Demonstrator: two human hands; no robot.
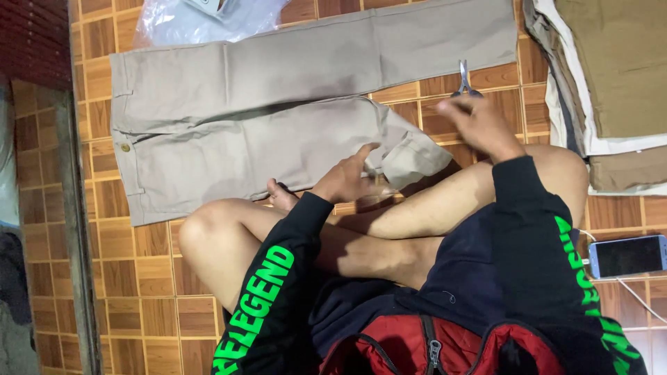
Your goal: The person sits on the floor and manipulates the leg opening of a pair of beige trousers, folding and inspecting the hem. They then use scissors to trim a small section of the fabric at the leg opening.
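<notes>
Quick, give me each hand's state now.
Left hand: pinching the folded hem of the beige trousers.
Right hand: closed on small thread snips.

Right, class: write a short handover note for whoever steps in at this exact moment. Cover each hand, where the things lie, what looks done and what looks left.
Left hand: pinching the folded hem of the beige trousers, fingers shut on the cloth.
Right hand: holding small metal thread snips, blades pointing away, raised above the tiled floor beside the hem.
Trousers lie flat on the floor, waistband to the left, near leg's cuff turned up.
A stack of folded garments sits at the upper right, a phone on the right.
Done: cuff turned up and held.
Left: cannot tell how much trimming remains; no cutting is visible.
</notes>
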